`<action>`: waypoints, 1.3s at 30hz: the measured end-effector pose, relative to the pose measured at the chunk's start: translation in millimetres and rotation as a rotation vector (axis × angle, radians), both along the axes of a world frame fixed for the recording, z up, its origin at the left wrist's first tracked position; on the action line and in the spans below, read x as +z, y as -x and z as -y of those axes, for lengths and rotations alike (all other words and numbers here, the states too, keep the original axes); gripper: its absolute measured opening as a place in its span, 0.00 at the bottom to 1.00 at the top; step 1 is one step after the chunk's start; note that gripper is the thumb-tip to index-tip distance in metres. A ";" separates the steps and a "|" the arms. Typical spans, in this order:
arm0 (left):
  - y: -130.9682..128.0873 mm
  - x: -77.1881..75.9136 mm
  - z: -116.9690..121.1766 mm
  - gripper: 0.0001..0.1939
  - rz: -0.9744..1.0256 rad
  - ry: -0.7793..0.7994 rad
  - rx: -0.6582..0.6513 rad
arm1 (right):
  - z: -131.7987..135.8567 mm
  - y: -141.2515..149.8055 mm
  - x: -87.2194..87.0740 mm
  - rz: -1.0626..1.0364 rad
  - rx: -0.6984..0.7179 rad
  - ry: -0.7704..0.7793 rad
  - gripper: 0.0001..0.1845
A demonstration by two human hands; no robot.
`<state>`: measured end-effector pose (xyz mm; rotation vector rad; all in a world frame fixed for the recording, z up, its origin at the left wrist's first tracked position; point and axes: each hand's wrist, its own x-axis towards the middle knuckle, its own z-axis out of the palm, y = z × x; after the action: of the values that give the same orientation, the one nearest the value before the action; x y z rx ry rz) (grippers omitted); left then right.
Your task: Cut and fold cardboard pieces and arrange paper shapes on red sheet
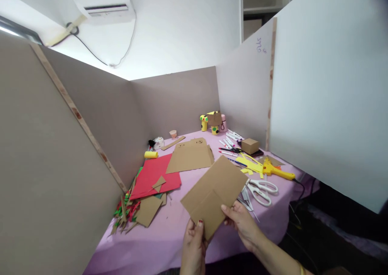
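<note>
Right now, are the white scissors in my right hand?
No, the white scissors lie on the tablecloth while your left hand and right hand hold cardboard.

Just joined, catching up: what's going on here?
A person's left-hand grip and right-hand grip hold one cardboard piece by its near part, over the lilac tablecloth. Another cardboard sheet lies beyond it. White scissors and a yellow glue gun lie to the right, cardboard scraps to the left.
</note>
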<state>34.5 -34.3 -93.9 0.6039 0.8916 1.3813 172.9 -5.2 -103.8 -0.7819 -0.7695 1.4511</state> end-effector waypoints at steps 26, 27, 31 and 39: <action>57.0 -4.1 -42.7 0.16 -0.624 -0.319 0.144 | -18.2 -11.8 26.4 0.715 -0.145 -0.374 0.12; 56.9 -4.1 -42.7 0.16 -0.629 -0.320 0.145 | -22.5 -9.9 33.1 0.763 -0.153 -0.437 0.14; 57.2 -5.2 -42.9 0.17 -0.641 -0.321 0.160 | -44.7 2.1 55.9 1.339 -0.175 -0.834 0.33; 55.6 -5.2 -41.8 0.13 -0.602 -0.295 0.180 | -74.9 18.5 70.8 1.736 -0.073 -1.043 0.24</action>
<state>-21.1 7.5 -99.2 1.2324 1.2483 1.5326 154.4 69.7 -33.0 -1.0327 -2.4174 -0.2128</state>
